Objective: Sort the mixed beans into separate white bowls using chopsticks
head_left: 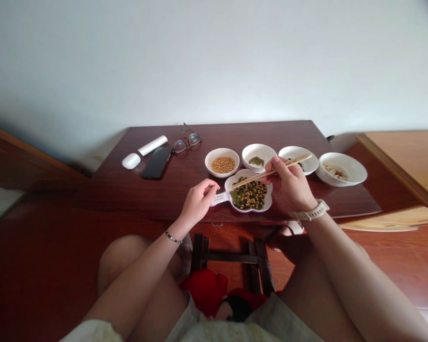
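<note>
In my right hand (288, 183) is a pair of wooden chopsticks (296, 161). Their tips reach into a white flower-shaped dish (270, 202) with a purple edge, over mixed yellow, green and dark beans (251, 194). Curled at the dish's short handle (221, 197) is my left hand (199, 199), thumb and fingers together; whether anything is between them is hidden. Behind the dish stand a bowl of yellow soybeans (223, 165), a bowl with a few green beans (257, 161) and a bowl with dark beans (308, 166), partly covered by the chopsticks.
A larger white bowl (356, 176) with pale pieces stands at the right of the dark wood table (135, 199). To the left lie glasses (187, 142), a black phone (157, 163), a white cylinder (152, 145) and a rounded white case (131, 161). A wall (214, 61) rises behind.
</note>
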The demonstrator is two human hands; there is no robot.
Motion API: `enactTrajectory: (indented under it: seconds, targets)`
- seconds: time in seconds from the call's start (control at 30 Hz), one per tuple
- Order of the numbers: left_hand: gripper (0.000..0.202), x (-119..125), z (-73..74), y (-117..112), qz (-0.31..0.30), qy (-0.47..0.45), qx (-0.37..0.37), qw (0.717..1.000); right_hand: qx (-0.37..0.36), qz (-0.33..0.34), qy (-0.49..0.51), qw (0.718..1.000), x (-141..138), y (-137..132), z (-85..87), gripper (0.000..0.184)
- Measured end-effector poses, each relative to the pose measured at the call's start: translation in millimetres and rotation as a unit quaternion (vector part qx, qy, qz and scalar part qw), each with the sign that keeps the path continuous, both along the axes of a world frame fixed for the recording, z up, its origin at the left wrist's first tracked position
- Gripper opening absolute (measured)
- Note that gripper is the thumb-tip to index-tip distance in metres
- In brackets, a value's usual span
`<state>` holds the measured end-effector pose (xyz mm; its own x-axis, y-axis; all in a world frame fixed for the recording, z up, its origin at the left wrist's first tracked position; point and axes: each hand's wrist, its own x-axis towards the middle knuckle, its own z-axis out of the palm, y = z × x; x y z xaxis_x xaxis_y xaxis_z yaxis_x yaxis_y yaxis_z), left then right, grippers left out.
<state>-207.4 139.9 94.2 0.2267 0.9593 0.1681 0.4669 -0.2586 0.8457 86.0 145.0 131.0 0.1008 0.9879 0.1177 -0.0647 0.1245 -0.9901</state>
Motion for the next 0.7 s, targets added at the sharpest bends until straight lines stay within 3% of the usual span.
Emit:
enactTrajectory:
  seconds: [0.33,0.7]
  targets:
    - [0.027,-0.1,0.3,-1.5,-0.003,-0.002,-0.011,1.0,-0.018,-0.006,0.028,0.999,7.2,2.5,-3.5,0.049]
    - [0.025,-0.7,1.7,-0.9,-0.011,-0.003,-0.008,1.0,-0.042,0.028,-0.024,0.998,4.1,6.4,-2.2,0.059]
